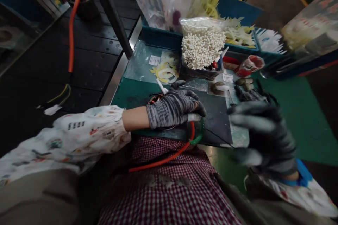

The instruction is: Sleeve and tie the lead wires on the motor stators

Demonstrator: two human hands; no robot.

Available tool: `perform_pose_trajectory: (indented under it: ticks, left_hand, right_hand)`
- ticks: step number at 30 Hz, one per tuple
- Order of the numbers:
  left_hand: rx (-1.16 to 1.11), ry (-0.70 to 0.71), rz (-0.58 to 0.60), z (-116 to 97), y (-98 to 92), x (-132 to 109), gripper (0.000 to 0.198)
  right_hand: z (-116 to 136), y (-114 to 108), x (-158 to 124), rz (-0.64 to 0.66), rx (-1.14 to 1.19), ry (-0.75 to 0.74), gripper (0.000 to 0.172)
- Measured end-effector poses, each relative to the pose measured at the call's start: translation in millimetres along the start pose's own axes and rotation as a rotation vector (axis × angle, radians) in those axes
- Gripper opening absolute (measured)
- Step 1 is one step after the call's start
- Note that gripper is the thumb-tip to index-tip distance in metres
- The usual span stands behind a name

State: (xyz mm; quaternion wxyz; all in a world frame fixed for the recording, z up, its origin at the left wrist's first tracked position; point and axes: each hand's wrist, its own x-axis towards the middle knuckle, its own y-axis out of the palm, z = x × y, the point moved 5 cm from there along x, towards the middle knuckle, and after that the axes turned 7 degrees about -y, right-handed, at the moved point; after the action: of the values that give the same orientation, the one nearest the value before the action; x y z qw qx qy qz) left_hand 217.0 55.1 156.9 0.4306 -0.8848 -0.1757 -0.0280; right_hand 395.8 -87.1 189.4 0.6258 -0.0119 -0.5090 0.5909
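My left hand (174, 107), in a grey striped glove, rests on the green worktop (132, 93) with its fingers curled round a tool handle; an orange hose (169, 157) with a green fitting (200, 136) runs from under it down across my checked apron. A white stick (160, 86) pokes out behind that hand. My right hand (264, 133), in a dark glove, hovers blurred near the table's right front edge with fingers spread and nothing visible in it. A dark mat (216, 112) lies between the hands.
A clear bag of white-tipped sticks (202, 42) stands behind the mat, before blue bins (235, 8) of yellow and white strips. Yellow-white rings (166, 70) lie on plastic sheet. Small tools (248, 91) sit right. Another orange hose (71, 31) hangs over the dark bench at left.
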Motion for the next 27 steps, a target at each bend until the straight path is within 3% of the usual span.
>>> perform_pose_trajectory:
  ticks: [2,3,5,7,9,12,15,18,20,23,27]
  left_hand:
    - [-0.019,-0.020,0.066,-0.1,3.1,4.9,0.024]
    - [0.001,-0.037,0.105,-0.4,4.5,5.6,0.026]
    - [0.074,-0.083,0.161,-1.6,6.3,3.7,0.023]
    - [0.158,-0.113,0.155,-5.7,5.6,-2.1,0.024]
    - [0.253,-0.101,0.043,-13.9,1.0,-11.3,0.037]
    - [0.387,-0.006,-0.145,-30.4,-1.3,-29.8,0.049]
    - [0.456,0.033,-0.185,-38.1,11.8,-44.7,0.044]
    - [0.494,-0.015,-0.270,-38.8,27.5,-53.1,0.030]
    - [0.493,-0.022,-0.345,-41.4,37.2,-57.8,0.032]
    - [0.491,-0.054,-0.407,-45.5,51.3,-64.8,0.042]
    - [0.471,-0.094,-0.443,-43.2,52.0,-73.2,0.061]
  right_hand:
    - [21.4,15.2,-6.2,0.193,-0.153,-0.140,0.040]
    - [27.5,23.9,-9.7,0.210,-0.180,-0.180,0.036]
    - [26.6,41.1,-15.9,0.183,-0.108,-0.099,0.029]
    - [15.8,54.6,-22.3,0.151,0.046,0.082,0.022]
    - [5.8,59.8,-28.1,0.116,0.128,0.204,0.013]
    - [2.0,52.7,-33.1,-0.004,0.061,0.175,0.009]
    - [5.2,48.8,-39.2,-0.079,-0.009,0.128,0.024]
    - [10.2,53.8,-47.5,-0.084,0.004,0.151,0.039]
    - [14.2,60.4,-52.1,-0.108,0.054,0.190,0.040]
    - [18.6,75.4,-53.5,-0.301,0.133,0.282,0.029]
    - [14.8,102.1,-44.8,-0.763,0.278,0.391,0.020]
